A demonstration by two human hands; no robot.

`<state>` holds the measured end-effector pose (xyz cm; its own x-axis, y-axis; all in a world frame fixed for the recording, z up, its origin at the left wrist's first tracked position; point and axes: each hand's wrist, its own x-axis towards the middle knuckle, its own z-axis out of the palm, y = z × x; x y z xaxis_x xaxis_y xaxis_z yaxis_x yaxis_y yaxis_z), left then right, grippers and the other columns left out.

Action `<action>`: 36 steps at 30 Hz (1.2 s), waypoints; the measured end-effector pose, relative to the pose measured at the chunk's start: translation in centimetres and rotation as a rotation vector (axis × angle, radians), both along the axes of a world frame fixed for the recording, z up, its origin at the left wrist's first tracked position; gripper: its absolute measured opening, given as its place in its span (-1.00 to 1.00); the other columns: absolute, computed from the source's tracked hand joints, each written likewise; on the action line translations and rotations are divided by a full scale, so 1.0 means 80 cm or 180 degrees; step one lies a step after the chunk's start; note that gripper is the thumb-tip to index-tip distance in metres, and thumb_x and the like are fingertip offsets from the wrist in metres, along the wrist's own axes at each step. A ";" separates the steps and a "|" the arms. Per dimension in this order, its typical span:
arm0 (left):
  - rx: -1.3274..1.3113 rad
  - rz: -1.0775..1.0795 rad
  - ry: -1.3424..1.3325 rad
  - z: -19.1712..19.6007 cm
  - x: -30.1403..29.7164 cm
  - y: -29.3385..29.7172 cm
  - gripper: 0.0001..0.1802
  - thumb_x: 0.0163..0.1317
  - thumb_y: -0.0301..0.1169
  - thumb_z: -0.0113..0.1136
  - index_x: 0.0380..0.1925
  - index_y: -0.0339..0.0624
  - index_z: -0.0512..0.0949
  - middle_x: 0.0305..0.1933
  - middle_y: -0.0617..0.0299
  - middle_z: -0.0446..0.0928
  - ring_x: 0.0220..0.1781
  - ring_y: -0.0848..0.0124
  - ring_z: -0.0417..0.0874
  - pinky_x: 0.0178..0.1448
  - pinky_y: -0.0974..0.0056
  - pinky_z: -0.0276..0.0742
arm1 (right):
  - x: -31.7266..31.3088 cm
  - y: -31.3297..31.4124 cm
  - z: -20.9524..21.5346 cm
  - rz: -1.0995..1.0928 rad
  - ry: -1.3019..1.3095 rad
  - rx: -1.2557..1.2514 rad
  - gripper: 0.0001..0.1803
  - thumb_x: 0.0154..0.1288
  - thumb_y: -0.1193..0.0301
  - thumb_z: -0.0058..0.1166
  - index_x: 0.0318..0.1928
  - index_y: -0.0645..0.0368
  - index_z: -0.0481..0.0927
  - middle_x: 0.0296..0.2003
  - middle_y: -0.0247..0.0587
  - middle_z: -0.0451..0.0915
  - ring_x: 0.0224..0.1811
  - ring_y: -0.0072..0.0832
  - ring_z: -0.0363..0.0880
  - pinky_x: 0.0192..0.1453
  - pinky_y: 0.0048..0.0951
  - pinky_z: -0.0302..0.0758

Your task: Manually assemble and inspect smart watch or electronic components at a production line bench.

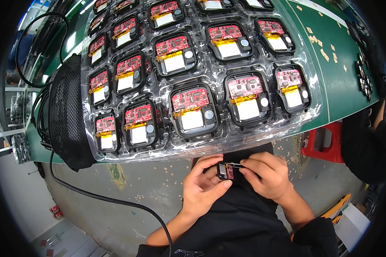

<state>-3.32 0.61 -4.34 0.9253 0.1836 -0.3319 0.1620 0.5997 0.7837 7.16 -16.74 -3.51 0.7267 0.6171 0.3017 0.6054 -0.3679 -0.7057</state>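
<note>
Over my lap, my left hand [203, 186] grips a small black device housing [222, 172] by its edges, thumb in front and fingers behind. Inside the housing a red circuit board [230, 172] and a pale battery show. My right hand [266, 175] pinches a pair of thin metal tweezers [233, 165]. Their tips reach across the upper part of the housing, near the yellow tape; whether they grip anything is too small to tell. Beyond my hands, a clear plastic tray [158, 152] carries several like housings, each with a red board, yellow tape, white battery and round silver part.
The tray lies on a green table [347, 81] scattered with small tan scraps. At its left stand a black mesh bag [70, 115] and a black cable [111, 200] hanging down. A red stool [326, 145] and another person's dark-clothed arm [369, 145] are at the right.
</note>
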 end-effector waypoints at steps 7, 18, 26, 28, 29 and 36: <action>0.0003 -0.0140 -0.0206 -0.007 -0.001 0.003 -0.39 0.21 -0.79 0.32 0.27 -0.36 0.41 0.42 0.05 0.28 0.36 0.25 0.53 0.34 0.19 0.60 | -0.002 -0.002 -0.008 0.0002 -0.0211 -0.0010 -0.78 0.06 0.52 0.45 -0.23 0.16 0.74 -0.37 -0.30 0.65 -0.53 -0.41 0.64 -0.52 -0.41 0.51; 0.0072 -0.0141 -0.0253 -0.006 -0.005 0.004 -0.40 0.21 -0.79 0.33 0.26 -0.36 0.42 0.41 0.04 0.28 0.37 0.21 0.53 0.37 0.17 0.59 | -0.004 0.001 -0.002 -0.0052 0.0204 0.0102 -0.84 0.10 0.55 0.42 -0.26 0.20 0.74 -0.40 -0.25 0.67 -0.54 -0.39 0.64 -0.53 -0.40 0.52; 0.0021 -0.0041 -0.0136 -0.005 0.001 -0.004 -0.40 0.20 -0.80 0.33 0.26 -0.41 0.41 0.43 0.01 0.25 0.39 0.13 0.53 0.38 0.15 0.59 | -0.006 0.001 -0.010 -0.0114 -0.0051 0.0031 -0.80 0.06 0.55 0.43 -0.25 0.20 0.73 -0.40 -0.27 0.65 -0.54 -0.40 0.64 -0.53 -0.41 0.53; 0.0331 -0.0003 -0.0239 0.007 -0.002 -0.003 -0.39 0.18 -0.81 0.33 0.26 -0.42 0.42 0.41 -0.01 0.30 0.40 0.10 0.52 0.40 0.11 0.56 | -0.003 0.003 0.003 -0.0006 -0.0424 0.0033 -0.77 0.02 0.53 0.45 -0.25 0.18 0.73 -0.39 -0.29 0.64 -0.54 -0.43 0.63 -0.52 -0.42 0.52; 0.0356 0.0001 -0.0271 0.014 -0.006 -0.003 -0.39 0.18 -0.81 0.33 0.26 -0.42 0.42 0.41 -0.01 0.30 0.40 0.10 0.52 0.40 0.11 0.56 | -0.003 0.002 0.011 -0.0005 -0.0456 0.0059 -0.77 0.02 0.53 0.45 -0.25 0.18 0.73 -0.39 -0.29 0.64 -0.54 -0.43 0.63 -0.52 -0.42 0.52; 0.0561 -0.0441 -0.0946 0.074 0.005 0.039 -0.32 -0.08 -0.72 0.54 0.11 -0.36 0.48 0.13 -0.16 0.50 0.20 -0.16 0.66 0.31 -0.21 0.62 | 0.017 -0.037 0.064 -0.0078 -0.0756 0.0456 -0.73 0.01 0.42 0.51 -0.24 0.09 0.74 -0.38 -0.34 0.66 -0.57 -0.47 0.56 -0.43 -0.46 0.45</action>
